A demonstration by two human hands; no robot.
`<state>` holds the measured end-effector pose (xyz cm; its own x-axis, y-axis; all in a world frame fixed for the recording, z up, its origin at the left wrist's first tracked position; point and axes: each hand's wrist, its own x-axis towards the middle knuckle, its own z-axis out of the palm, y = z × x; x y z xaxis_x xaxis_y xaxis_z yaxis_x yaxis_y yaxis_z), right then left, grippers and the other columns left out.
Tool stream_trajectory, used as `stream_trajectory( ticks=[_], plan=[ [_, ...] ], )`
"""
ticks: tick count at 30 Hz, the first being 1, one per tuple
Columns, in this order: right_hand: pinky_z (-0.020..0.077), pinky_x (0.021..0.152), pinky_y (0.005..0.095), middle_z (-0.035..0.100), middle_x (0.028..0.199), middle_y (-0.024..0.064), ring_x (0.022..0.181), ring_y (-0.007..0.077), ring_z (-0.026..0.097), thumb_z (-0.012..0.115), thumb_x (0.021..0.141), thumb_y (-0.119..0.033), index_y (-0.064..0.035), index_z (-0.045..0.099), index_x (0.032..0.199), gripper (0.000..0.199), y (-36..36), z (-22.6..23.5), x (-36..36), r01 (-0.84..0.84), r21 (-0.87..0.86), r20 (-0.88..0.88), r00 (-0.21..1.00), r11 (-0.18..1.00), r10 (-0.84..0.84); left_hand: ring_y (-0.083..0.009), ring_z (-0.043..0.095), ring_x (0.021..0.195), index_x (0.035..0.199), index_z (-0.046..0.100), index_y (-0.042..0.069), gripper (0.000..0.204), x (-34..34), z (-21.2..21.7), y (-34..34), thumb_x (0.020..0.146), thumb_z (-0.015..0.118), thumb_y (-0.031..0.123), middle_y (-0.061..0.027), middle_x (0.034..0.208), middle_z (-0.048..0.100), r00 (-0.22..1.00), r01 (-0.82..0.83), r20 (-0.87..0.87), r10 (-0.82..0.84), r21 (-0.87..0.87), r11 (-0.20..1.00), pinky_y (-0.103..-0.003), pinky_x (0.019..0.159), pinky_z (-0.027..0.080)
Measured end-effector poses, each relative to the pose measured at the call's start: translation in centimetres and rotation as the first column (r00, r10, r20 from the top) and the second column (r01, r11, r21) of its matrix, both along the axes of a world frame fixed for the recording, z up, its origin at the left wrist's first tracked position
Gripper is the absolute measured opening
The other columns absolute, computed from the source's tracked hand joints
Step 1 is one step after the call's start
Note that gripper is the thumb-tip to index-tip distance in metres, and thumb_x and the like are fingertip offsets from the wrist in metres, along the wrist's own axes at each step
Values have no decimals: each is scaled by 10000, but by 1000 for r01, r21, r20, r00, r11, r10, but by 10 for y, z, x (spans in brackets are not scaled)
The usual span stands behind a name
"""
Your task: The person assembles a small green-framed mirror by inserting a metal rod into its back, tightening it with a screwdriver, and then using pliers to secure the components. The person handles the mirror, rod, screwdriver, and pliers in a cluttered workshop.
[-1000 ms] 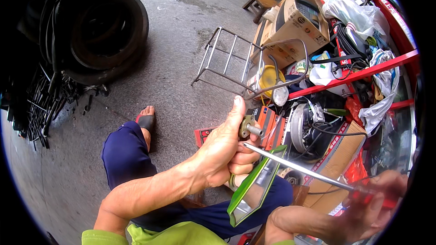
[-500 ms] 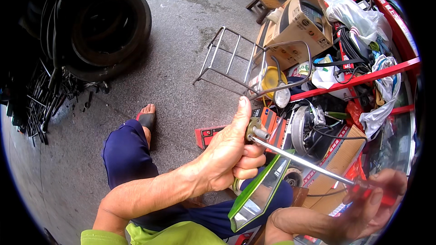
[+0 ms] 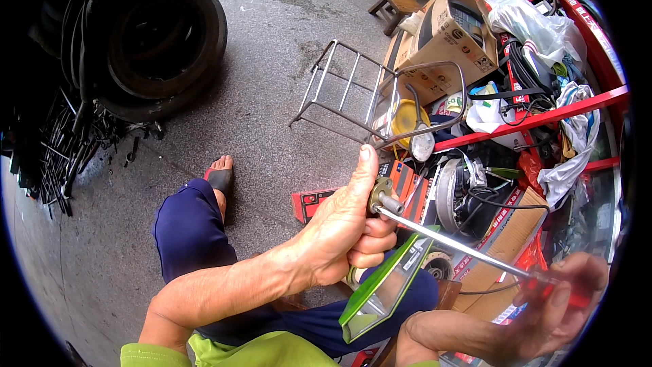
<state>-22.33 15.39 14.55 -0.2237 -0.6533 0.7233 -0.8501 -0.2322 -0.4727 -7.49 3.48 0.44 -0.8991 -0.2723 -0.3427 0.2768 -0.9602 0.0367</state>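
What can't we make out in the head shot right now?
All head view:
Screwdriver tip: too small to tell whether it's seated in a screw.
Metal part, far side: hidden by the left hand.
Red handle: motion-blurred, partly covered by the right hand.
Tyres, left side: lost in dark shadow.

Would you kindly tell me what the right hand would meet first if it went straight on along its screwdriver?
Probably the flanged metal fitting in the left hand; the screwdriver tip seems to touch it, though depth is hard to judge.
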Motion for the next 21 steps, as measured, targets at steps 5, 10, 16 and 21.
stream_trajectory(
  ticks=[5, 10, 16, 21],
  plan=[
    [517, 416, 295, 560, 800, 241, 499, 259, 559, 685, 810, -115, 80, 420, 1106, 443, -1, 7, -7, -228, 68, -29, 973, 971, 231, -40, 154, 417, 726, 450, 129, 612, -1, 1, 0, 853, 326, 715, 75, 539, 224, 998, -10, 56, 13, -49, 999, -210, 378, 105],
    [492, 429, 258, 518, 811, 203, 514, 214, 541, 659, 838, -179, 13, 397, 1184, 475, 5, 2, -10, -194, 54, -206, 958, 979, 202, -44, 150, 420, 732, 453, 119, 623, -1, -1, 1, 867, 298, 708, 74, 528, 210, 991, -24, 126, 46, -175, 984, -219, 376, 107],
    [481, 398, 268, 549, 786, 231, 481, 221, 550, 736, 787, -163, 47, 386, 1166, 557, 7, 6, -10, -153, 89, -212, 963, 984, 169, -50, 152, 426, 740, 460, 110, 668, -1, -2, 2, 863, 238, 727, 71, 517, 203, 984, -51, 157, 84, -207, 977, -222, 386, 112],
    [393, 424, 150, 483, 771, 68, 523, 80, 499, 565, 916, -286, -12, 482, 1028, 308, 13, -9, -8, 259, -12, -108, 960, 966, -259, -58, 163, 417, 750, 461, 95, 723, -1, 4, 2, 836, 202, 765, 65, 506, 210, 981, -62, 165, 99, -217, 974, -232, 389, 116]
  ],
)
